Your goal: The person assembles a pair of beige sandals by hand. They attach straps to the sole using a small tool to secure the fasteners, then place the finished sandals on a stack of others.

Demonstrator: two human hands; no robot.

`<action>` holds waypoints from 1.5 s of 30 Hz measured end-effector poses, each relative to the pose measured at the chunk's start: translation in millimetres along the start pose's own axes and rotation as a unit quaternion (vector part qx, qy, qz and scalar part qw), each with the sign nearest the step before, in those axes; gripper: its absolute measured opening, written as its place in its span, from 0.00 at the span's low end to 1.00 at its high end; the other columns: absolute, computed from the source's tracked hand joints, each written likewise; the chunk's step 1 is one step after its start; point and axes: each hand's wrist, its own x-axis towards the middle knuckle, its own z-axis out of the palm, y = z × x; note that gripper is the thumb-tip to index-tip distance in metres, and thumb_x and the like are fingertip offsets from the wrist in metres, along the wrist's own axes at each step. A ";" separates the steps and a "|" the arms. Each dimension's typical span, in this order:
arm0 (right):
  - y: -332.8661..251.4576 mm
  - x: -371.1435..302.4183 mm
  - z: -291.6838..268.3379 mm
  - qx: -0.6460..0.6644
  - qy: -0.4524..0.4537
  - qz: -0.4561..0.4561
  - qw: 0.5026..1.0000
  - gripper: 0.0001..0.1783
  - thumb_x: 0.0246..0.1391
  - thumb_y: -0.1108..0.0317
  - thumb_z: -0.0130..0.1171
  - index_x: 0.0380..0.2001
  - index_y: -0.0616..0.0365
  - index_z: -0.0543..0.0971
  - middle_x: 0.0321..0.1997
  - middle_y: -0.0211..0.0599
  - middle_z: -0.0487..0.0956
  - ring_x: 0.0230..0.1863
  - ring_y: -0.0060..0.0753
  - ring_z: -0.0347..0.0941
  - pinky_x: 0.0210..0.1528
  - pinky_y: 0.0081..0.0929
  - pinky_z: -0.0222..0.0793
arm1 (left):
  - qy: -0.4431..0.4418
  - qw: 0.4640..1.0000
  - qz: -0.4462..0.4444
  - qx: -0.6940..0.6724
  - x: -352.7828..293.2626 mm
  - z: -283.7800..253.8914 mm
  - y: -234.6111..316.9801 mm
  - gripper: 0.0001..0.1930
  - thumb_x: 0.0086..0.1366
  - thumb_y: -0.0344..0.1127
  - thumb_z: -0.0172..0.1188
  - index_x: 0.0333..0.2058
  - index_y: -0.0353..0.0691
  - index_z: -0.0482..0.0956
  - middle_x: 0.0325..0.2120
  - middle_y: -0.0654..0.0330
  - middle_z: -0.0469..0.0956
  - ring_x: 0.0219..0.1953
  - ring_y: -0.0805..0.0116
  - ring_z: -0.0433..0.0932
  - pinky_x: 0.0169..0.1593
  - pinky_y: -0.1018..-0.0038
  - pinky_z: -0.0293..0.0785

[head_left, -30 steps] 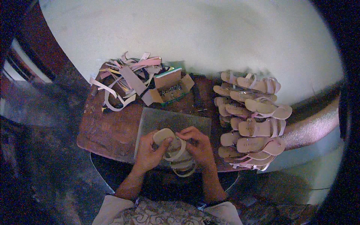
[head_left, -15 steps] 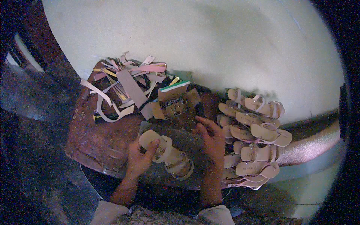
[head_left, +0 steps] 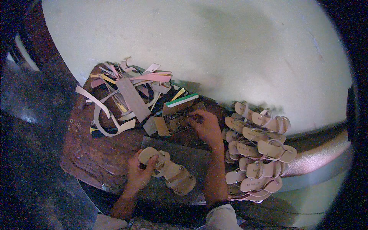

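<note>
A tan strappy sandal [head_left: 171,172] is gripped by the heel end in my left hand [head_left: 140,169], my thumb laid over its sole. Its straps and toe end point toward the lower right, over a dark flat slab [head_left: 195,153]. My right hand [head_left: 207,125] is at the right side of a small open cardboard box [head_left: 162,126] with small dark pieces inside. The fingers of that hand are bent and pinched together at the box; whatever is between them is too small to make out.
Loose straps and strips, several pink, white and yellow, lie heaped [head_left: 130,92] behind the left hand. Several tan sandals [head_left: 260,153] are stacked at the right edge of the worn brown tabletop [head_left: 96,153]. A pale wall [head_left: 184,42] rises behind.
My right hand has moved forward and left from above the slab to the cardboard box. The left hand still holds the sandal, now turned slightly. The view has tilted a little.
</note>
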 end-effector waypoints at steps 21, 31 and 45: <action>-1.2 22.2 24.0 -0.215 -0.150 0.091 0.961 0.13 0.35 0.65 0.63 0.29 0.56 0.82 0.32 0.49 0.80 0.37 0.52 0.77 0.44 0.44 0.72 | 0.000 1.000 0.004 -0.007 -0.7 -4.0 -1.0 0.10 0.60 0.34 0.61 0.37 0.33 0.77 0.30 0.57 0.81 0.32 0.71 0.80 0.36 0.74 0.76; 10.8 23.1 26.2 -0.225 -0.163 0.042 0.960 0.13 0.36 0.63 0.63 0.27 0.57 0.83 0.30 0.50 0.80 0.36 0.53 0.77 0.43 0.45 0.72 | 0.005 1.000 0.019 -0.009 0.2 -2.0 -2.9 0.09 0.60 0.34 0.61 0.36 0.33 0.77 0.29 0.57 0.81 0.31 0.71 0.80 0.36 0.74 0.75; 12.2 7.5 20.3 -0.116 -0.080 -0.013 0.990 0.11 0.47 0.67 0.57 0.32 0.61 0.80 0.34 0.52 0.80 0.38 0.54 0.76 0.46 0.42 0.70 | 0.027 1.000 0.012 0.001 -6.2 -2.1 5.2 0.10 0.60 0.35 0.61 0.37 0.33 0.78 0.29 0.58 0.81 0.30 0.71 0.79 0.35 0.74 0.75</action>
